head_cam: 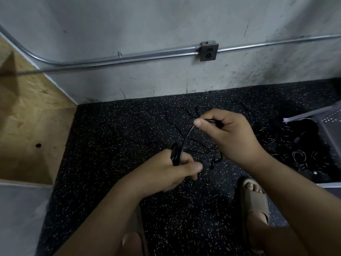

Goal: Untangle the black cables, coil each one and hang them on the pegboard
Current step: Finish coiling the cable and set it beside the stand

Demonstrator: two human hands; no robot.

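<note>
Two hands are working on one black cable (186,135) right now. The left hand (171,172) is gripping a small coil (175,154) of it, with the fingers curled around the loops. The right hand (228,133) is pinching the same cable between thumb and finger, higher up and a little apart, so a short piece is stretching between the two hands. The rest of that cable is trailing down to the speckled floor (110,145). More loose cables (215,157) are lying there, crossed over each other (they are dark on a dark floor, so counting them is hard). Over on the right, a pile of coils (295,146) is sitting next to a grey panel with holes (332,119), which is probably the pegboard. I think some cables are already wound up, this one is only partly wound, and a few are waiting. Nothing is hanging on the panel as far as I can tell, so the hanging part is looking not yet done.
</note>
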